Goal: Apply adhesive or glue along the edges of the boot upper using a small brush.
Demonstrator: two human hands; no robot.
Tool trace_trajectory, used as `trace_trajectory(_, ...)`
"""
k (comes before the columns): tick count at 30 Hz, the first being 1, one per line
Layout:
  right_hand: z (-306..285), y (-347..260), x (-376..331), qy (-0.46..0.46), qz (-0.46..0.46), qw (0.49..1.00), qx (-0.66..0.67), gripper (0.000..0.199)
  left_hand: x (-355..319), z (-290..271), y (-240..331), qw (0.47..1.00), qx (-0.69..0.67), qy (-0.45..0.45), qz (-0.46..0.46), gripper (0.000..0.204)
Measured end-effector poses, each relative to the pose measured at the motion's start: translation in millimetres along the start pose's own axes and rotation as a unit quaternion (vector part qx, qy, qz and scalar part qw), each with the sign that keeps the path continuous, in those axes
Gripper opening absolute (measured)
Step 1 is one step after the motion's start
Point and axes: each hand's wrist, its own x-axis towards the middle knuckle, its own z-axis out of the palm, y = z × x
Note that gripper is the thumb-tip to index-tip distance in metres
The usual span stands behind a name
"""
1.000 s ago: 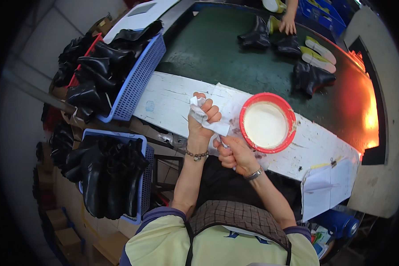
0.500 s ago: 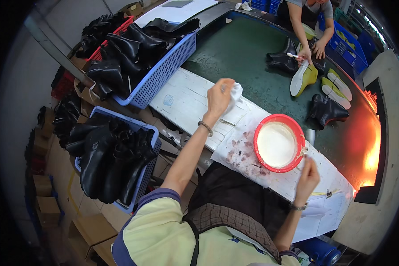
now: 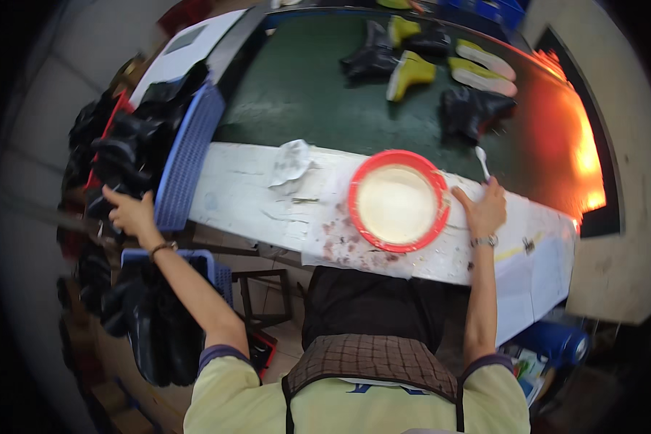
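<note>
My left hand (image 3: 130,213) is at the far left, thumb and forefinger spread, over or against the black boots (image 3: 123,155) heaped in a blue basket (image 3: 188,159); its lower fingers are blurred. I cannot tell whether it touches a boot. My right hand (image 3: 489,211) holds a toothbrush-like brush (image 3: 482,160) by its handle, white head pointing away from me and thumb held apart. Left of that hand stands a red bowl (image 3: 441,206) of creamy white liquid on the white board. A crumpled white cloth (image 3: 291,166) lies on the board, left of the bowl.
Beyond the board (image 3: 224,181) runs a dark green conveyor belt (image 3: 304,87). On it are yellow-green shoe pieces (image 3: 411,74) and black boots (image 3: 477,112). An orange-glowing opening (image 3: 589,173) is at the right. A lower basket (image 3: 220,271) holds more boots.
My left hand has left the cloth on the board and swung left to the boot basket. My right hand has risen beside the bowl with the brush. The view has turned; the co-worker's arms are gone.
</note>
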Motion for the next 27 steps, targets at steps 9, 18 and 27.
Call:
trace_trajectory(9,-36,31,-28,-0.083,0.002,0.996,0.029,0.089,51,-2,-41,0.977,-0.121,0.161,-0.063,0.045)
trace_trajectory(18,-62,41,-16,-0.081,0.104,0.951,0.280,0.038,-22,-208,13,0.918,-0.317,0.064,0.230,0.025)
trace_trajectory(27,-112,-40,-22,-0.090,-0.146,0.965,0.199,0.020,-103,-119,192,0.655,-0.080,-0.249,0.709,0.028)
